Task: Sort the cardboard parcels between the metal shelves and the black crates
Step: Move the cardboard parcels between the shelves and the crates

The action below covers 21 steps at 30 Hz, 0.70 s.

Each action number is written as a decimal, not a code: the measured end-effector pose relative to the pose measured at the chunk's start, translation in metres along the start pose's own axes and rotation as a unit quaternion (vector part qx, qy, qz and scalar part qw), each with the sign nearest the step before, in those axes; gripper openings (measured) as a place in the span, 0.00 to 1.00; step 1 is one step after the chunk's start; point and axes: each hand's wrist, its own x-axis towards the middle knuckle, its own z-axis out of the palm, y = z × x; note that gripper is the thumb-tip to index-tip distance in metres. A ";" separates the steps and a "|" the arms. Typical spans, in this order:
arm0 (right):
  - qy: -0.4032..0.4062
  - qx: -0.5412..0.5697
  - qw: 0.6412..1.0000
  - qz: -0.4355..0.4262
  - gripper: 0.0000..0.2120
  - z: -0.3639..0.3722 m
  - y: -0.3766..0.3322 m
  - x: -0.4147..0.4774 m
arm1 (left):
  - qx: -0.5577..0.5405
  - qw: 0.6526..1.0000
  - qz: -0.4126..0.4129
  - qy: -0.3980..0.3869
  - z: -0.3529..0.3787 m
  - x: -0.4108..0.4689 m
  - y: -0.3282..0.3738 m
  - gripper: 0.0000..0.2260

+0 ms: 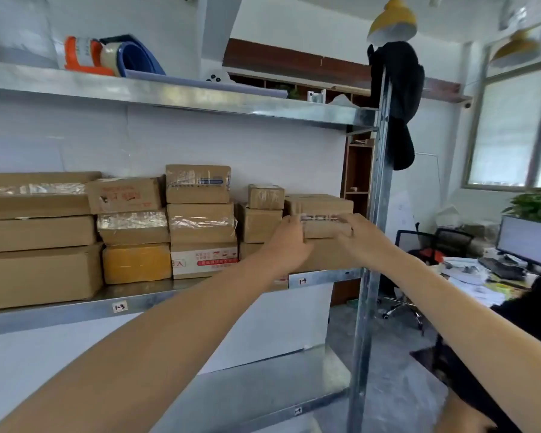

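Observation:
Both my arms reach to the right end of the middle metal shelf. My left hand and my right hand grip a small taped cardboard parcel by its two ends. It is held on top of the rightmost stack, in front of another brown parcel. To the left, several more cardboard parcels stand stacked in columns along the shelf. No black crate is in view.
The shelf's upright metal post rises just right of my hands, with a black garment hung on it. The top shelf carries tape rolls. The bottom shelf is bare. A desk with a monitor stands at right.

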 end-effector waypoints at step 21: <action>-0.007 0.258 0.942 0.213 0.33 0.028 0.088 0.140 | -0.126 0.962 -0.227 0.082 0.044 0.107 0.001 0.30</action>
